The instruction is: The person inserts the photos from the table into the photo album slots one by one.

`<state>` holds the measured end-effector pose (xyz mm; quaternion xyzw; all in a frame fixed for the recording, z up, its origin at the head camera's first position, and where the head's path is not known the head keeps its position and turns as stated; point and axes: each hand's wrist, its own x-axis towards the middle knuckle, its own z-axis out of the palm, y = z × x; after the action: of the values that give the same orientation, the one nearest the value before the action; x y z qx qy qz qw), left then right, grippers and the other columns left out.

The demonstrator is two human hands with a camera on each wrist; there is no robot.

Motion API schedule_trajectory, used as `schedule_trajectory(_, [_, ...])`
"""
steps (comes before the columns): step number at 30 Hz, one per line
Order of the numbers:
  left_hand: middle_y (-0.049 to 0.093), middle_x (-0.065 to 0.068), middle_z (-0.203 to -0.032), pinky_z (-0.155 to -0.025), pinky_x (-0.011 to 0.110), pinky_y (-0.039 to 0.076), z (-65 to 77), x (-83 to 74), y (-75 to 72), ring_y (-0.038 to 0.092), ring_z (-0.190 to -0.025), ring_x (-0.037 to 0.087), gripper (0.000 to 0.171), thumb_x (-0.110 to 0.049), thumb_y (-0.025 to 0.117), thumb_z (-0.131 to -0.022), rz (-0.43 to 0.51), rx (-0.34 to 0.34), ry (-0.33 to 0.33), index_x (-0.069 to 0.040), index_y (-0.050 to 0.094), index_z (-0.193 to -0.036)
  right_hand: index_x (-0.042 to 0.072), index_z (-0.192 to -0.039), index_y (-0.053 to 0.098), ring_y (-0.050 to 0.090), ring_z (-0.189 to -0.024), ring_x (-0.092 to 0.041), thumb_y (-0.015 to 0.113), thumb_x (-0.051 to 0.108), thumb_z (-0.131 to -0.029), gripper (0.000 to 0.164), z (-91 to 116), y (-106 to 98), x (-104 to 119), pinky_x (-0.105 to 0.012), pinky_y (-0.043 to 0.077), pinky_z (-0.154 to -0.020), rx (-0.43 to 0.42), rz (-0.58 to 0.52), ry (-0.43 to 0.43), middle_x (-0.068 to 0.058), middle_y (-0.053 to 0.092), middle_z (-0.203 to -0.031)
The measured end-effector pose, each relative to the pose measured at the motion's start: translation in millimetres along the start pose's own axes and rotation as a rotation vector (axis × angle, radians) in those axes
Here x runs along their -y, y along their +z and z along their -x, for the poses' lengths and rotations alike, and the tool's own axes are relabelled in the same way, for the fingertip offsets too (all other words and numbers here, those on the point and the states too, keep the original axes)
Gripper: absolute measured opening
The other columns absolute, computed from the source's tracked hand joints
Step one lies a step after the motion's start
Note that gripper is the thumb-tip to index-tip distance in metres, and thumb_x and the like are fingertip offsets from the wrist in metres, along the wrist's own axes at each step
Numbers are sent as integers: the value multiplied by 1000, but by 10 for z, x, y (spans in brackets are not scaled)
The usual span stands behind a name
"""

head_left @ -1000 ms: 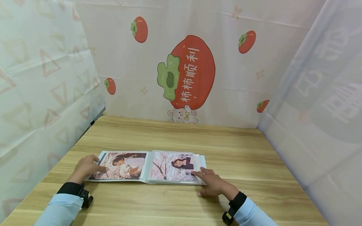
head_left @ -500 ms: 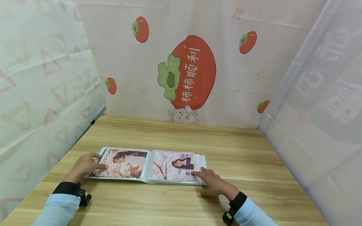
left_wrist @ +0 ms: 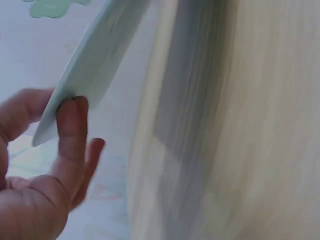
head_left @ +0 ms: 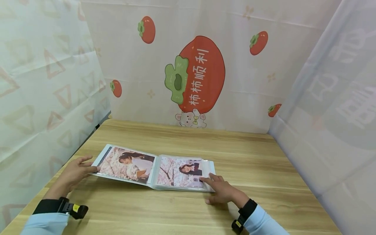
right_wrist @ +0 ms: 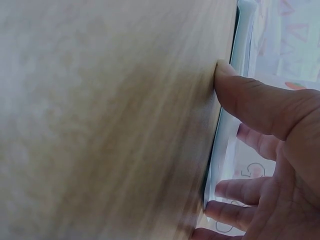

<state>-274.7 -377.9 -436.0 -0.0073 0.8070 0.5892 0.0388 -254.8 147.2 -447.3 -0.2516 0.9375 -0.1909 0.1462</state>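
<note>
A photo album (head_left: pixel 155 169) lies open on the wooden table, a picture with pink blossoms on each side. Its left leaf (head_left: pixel 126 164) is lifted at the outer edge and slopes down to the spine. My left hand (head_left: pixel 73 171) pinches that edge between thumb and fingers; in the left wrist view the leaf's pale underside (left_wrist: pixel 97 70) shows between them. My right hand (head_left: pixel 221 189) rests on the right page's outer edge, fingertips on the page. In the right wrist view its thumb (right_wrist: pixel 260 105) touches the tabletop beside the album, the other fingers spread.
The wooden table (head_left: pixel 176 212) reaches back to a white curtain (head_left: pixel 241 98) printed with red persimmons. Further pale curtains hang along the left (head_left: pixel 44 114) and right (head_left: pixel 332 137) sides. Each wrist wears a black strap with a small camera.
My left hand has moved left and raised the album's left leaf off the table by its outer edge. My right hand has stayed in place on the right page.
</note>
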Motion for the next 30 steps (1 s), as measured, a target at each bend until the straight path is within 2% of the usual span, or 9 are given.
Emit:
schedule_trajectory(3, [58, 7, -111, -75, 27, 50, 29, 40, 32, 60, -88, 9, 72, -5, 61, -89, 291, 36, 36, 7, 16, -143, 17, -142, 38, 22, -129, -45, 73, 29, -80, 72, -3, -6, -1, -65, 26, -92, 2, 0, -2, -27, 22, -145])
schedule_trajectory(5, [59, -8, -104, -76, 29, 50, 51, 51, 53, 62, -90, 12, 66, 4, 57, -88, 464, 81, 85, 3, 20, -142, 16, -142, 39, 22, -128, -45, 73, 29, -80, 71, -5, -12, 1, -66, 26, -91, 0, 1, -2, -27, 22, -145])
schedule_trajectory(9, [61, -8, -107, -75, 32, 51, 79, 42, 87, 62, -93, 15, 71, 16, 50, -85, 603, 152, 182, 1, 12, -143, 15, -142, 38, 22, -128, -47, 73, 28, -81, 71, -10, -20, -4, -67, 27, -90, 0, 7, -12, -27, 22, -145])
schedule_trajectory(13, [61, -10, -109, -74, 32, 51, 89, 12, 109, 63, -93, 16, 74, 19, 49, -84, 623, 150, 189, 2, 9, -144, 14, -141, 38, 23, -127, -48, 73, 27, -80, 72, -11, -10, -12, -67, 28, -89, -1, 11, -25, -28, 22, -144])
schedule_trajectory(16, [60, -9, -108, -74, 32, 51, 97, 4, 119, 62, -93, 16, 67, 18, 48, -85, 629, 140, 192, -2, 17, -140, 14, -141, 39, 23, -127, -47, 74, 27, -80, 72, -11, 3, -5, -67, 28, -89, -1, 6, -24, -28, 23, -144])
schedule_trajectory(19, [60, -7, -110, -75, 32, 51, 109, 7, 150, 62, -94, 15, 56, 15, 47, -88, 643, 142, 231, -6, 26, -136, 14, -141, 38, 23, -127, -47, 74, 27, -80, 72, -10, 16, 19, -67, 28, -90, 1, 3, -19, -27, 22, -144])
schedule_trajectory(23, [58, -3, -114, -76, 33, 51, 148, -31, 292, 61, -97, 15, 50, 12, 46, -91, 628, 153, 332, -9, 30, -133, 13, -143, 36, 23, -128, -46, 73, 28, -81, 74, -12, 36, 32, -65, 28, -91, 6, 8, -10, -27, 22, -145])
schedule_trajectory(26, [54, 1, -118, -77, 34, 50, 174, -90, 452, 59, -100, 14, 59, 13, 49, -89, 554, 142, 408, -6, 25, -139, 9, -144, 32, 23, -129, -45, 73, 30, -81, 78, -13, 48, 25, -62, 29, -93, 1, 24, -8, -27, 22, -145])
schedule_trajectory(30, [52, 5, -120, -77, 30, 50, 198, -176, 681, 58, -99, 13, 75, 12, 57, -86, 370, 86, 455, -5, 16, -146, 0, -143, 27, 22, -130, -44, 72, 33, -81, 84, -13, 62, 17, -57, 27, -98, -11, 40, -10, -27, 21, -145])
